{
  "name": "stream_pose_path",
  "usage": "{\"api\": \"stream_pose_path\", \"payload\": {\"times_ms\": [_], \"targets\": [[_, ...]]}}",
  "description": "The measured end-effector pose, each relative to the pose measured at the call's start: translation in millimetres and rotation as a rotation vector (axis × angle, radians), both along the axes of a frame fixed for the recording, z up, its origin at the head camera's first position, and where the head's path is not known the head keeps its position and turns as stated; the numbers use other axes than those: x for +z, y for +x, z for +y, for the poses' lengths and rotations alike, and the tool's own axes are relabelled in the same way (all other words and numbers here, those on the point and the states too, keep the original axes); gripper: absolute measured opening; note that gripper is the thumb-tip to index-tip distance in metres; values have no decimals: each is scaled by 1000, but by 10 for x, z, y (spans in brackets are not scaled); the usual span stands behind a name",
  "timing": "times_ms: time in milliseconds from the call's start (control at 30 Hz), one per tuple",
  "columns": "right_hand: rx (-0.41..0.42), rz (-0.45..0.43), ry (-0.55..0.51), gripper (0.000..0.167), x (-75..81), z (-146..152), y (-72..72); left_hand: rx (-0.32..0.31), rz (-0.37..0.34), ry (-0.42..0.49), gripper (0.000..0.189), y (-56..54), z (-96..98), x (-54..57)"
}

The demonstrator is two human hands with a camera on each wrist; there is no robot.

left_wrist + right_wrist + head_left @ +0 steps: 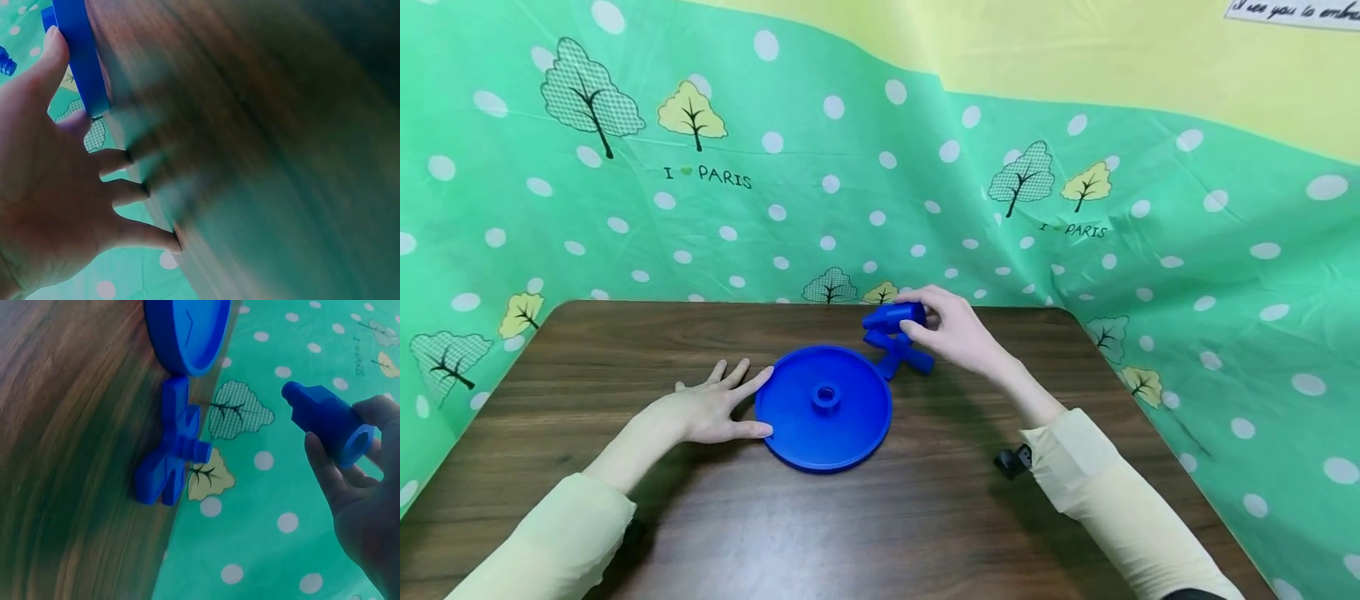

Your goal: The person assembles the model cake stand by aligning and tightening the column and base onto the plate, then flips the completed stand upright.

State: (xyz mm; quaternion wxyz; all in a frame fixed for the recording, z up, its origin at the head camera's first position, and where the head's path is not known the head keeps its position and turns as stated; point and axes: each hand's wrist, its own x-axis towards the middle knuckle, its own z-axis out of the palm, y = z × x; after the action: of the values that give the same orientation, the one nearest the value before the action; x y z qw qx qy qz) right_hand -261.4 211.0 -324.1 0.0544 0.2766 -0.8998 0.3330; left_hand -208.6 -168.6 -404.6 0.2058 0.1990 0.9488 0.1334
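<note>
On the tbl [715, 525], your L hand [711, 410], fingers spread & gripping nothing, touches the blue dish [797, 425] at its edge, prob. to steady it. The blue cross [897, 353] lies just beside; near it your R hand [958, 332] pinches the blue tube [891, 317] by its thick end, prob. leaving the narrow tip free. R wrist cam shows the tube's hole [358, 444] & cross's peg [199, 451], unclear in head view.
</note>
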Motion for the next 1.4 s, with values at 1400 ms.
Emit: {"api": "stream_pose_path", "payload": {"times_ms": [1400], "targets": [[263, -92, 156, 30, -117, -693, 136, 8, 20, 25, 99, 6, -6, 17]]}}
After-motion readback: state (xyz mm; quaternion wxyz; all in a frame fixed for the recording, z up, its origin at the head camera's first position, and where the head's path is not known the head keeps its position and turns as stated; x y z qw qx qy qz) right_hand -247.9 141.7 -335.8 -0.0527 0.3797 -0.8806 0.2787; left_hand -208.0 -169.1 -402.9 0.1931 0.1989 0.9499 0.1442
